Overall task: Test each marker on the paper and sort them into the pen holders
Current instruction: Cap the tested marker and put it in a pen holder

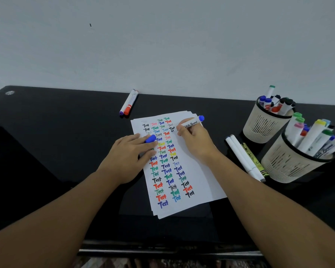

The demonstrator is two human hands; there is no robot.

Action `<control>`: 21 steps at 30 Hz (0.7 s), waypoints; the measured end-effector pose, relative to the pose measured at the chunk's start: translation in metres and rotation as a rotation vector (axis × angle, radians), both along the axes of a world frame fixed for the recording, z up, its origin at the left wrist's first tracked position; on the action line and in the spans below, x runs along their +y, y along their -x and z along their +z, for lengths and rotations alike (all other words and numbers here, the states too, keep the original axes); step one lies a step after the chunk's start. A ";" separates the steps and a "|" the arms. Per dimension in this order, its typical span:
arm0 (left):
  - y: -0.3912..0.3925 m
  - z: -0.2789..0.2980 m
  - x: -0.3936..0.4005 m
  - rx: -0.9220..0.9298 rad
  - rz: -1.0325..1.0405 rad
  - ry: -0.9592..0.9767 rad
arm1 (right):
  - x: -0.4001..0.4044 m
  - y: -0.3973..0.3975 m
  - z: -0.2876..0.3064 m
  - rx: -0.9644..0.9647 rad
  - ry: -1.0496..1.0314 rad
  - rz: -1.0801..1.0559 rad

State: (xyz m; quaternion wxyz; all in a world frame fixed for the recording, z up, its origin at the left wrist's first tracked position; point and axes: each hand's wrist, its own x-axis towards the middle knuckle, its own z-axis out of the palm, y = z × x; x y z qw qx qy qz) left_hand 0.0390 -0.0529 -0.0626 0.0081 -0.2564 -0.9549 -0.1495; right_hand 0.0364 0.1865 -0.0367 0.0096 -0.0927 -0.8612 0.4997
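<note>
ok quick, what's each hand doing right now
Left hand: flat on the paper, blue cap between its fingers.
Right hand: closed on the blue whiteboard marker, tip at the paper.

A glossy black table (46, 151) stood against a pale wall, and a stack of white paper (199, 171) covered in coloured test words lay near the middle, slanting from the far edge toward the near edge. Two capped markers (129, 102), one purple-ended and one red-ended, lay side by side close to the far edge, left of the paper, and a small silver disc (9, 92) sat at the far left corner. Toward the right edge stood two cream mesh pen holders (265, 124) full of markers, the nearer holder (290, 163) touching the farther, with two white pens (244, 157) and a yellow-green marker (256, 162) lying just left of them.
</note>
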 end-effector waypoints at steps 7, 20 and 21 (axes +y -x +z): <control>0.002 -0.003 -0.002 0.013 -0.002 -0.011 | -0.002 0.000 0.001 -0.025 -0.027 -0.001; 0.003 -0.004 -0.001 0.010 -0.007 -0.020 | -0.002 0.000 0.000 0.006 -0.095 -0.018; 0.003 -0.004 -0.002 0.010 -0.007 -0.019 | -0.001 0.000 0.000 0.011 -0.105 -0.016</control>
